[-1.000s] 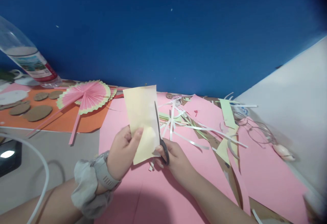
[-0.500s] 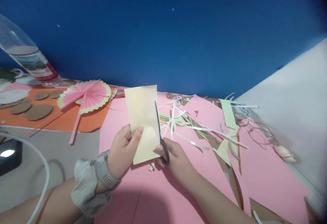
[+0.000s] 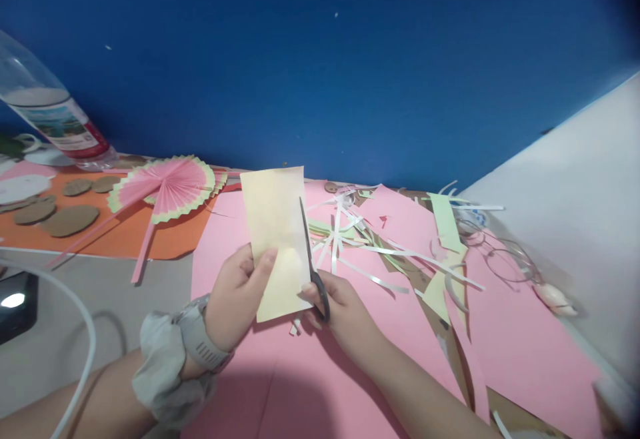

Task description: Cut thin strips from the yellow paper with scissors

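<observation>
A pale yellow sheet of paper (image 3: 277, 215) is pinched at its left edge by my left hand (image 3: 239, 289), thumb on the near face. My right hand (image 3: 344, 300) grips black-handled scissors (image 3: 320, 292), whose dark blade runs up along the paper's right edge. Only one blade shows plainly; the other is hidden, perhaps behind the sheet. Below both hands lies large pink paper (image 3: 300, 379), with a small white scrap (image 3: 295, 326) just under the sheet's lower edge.
Left are a pink-and-green paper fan (image 3: 183, 192), brown cardboard discs (image 3: 70, 221) on orange paper (image 3: 170, 245), and a tilted plastic bottle (image 3: 60, 122). White paper strips (image 3: 370, 277) and green scraps (image 3: 447, 222) litter the right. A blue wall (image 3: 320, 72) stands behind; a white cable (image 3: 85, 332) crosses lower left.
The whole view shifts slightly, with things appearing a little further left. Both hands keep their hold on the paper and the scissors, almost unmoved relative to each other.
</observation>
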`<action>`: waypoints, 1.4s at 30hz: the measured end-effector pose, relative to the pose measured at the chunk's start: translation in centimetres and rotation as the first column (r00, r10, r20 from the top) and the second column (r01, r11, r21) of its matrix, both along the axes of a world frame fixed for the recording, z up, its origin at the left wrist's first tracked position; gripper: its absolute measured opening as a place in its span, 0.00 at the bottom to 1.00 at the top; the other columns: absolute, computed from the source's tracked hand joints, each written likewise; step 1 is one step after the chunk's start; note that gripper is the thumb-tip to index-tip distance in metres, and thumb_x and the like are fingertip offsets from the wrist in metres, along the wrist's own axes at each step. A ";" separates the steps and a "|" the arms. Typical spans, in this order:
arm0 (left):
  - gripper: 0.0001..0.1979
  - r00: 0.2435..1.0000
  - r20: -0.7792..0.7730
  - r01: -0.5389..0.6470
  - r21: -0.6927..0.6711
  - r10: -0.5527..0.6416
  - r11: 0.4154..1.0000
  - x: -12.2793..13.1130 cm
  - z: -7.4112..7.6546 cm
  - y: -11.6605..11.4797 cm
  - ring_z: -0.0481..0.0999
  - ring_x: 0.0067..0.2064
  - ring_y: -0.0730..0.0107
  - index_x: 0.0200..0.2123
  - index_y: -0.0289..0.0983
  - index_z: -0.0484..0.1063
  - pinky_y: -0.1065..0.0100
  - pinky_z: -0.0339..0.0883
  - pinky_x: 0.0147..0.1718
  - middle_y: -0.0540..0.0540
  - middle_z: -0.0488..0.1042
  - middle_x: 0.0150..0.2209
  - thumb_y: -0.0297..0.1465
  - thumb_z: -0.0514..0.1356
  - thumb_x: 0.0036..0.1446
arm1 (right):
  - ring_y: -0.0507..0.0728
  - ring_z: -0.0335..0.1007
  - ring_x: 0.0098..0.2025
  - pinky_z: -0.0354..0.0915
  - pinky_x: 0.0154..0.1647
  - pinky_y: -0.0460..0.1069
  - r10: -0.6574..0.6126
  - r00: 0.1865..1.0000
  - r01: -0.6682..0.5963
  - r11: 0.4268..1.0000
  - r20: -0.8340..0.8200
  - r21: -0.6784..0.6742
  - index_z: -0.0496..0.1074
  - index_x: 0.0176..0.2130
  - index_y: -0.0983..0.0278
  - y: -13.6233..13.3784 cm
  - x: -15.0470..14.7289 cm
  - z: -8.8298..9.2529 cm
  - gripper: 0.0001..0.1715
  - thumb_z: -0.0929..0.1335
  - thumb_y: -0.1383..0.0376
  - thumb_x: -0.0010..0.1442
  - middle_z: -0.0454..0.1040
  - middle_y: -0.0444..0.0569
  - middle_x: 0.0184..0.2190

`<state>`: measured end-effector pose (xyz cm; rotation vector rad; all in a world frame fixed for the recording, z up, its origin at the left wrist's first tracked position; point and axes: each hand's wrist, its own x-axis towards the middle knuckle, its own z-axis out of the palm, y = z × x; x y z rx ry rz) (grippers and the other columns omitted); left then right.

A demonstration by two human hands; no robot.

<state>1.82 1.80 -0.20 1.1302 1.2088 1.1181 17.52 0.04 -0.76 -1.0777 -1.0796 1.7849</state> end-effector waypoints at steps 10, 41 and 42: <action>0.17 1.000 -0.029 0.008 -0.018 -0.008 1.000 -0.1 0.2 -0.1 0.72 0.25 0.70 0.37 0.34 0.72 0.71 0.67 0.23 0.49 0.76 0.27 0.44 0.57 0.59 | 0.49 0.56 0.15 0.59 0.18 0.46 -0.018 1.000 0.018 1.000 0.022 -0.017 0.63 0.23 0.63 0.0 0.0 0.2 0.15 0.68 0.60 0.56 0.56 0.36 0.14; 0.18 0.959 0.278 0.087 -0.107 -0.054 0.990 0.2 0.0 0.2 0.79 0.30 0.62 0.45 0.37 0.70 0.69 0.70 0.21 0.44 0.80 0.34 0.43 0.58 0.59 | 0.50 0.58 0.15 0.66 0.22 0.48 0.010 1.000 -0.010 1.000 0.002 -0.012 0.66 0.25 0.64 0.1 0.0 -0.2 0.12 0.68 0.62 0.57 0.58 0.36 0.11; 0.17 0.969 0.247 0.055 -0.097 -0.030 0.994 0.2 -0.1 0.3 0.79 0.30 0.64 0.44 0.37 0.70 0.70 0.69 0.21 0.45 0.80 0.35 0.43 0.59 0.58 | 0.50 0.58 0.15 0.67 0.23 0.49 0.010 1.000 -0.010 1.000 -0.005 -0.017 0.66 0.25 0.64 0.1 0.0 -0.2 0.12 0.68 0.62 0.56 0.58 0.36 0.11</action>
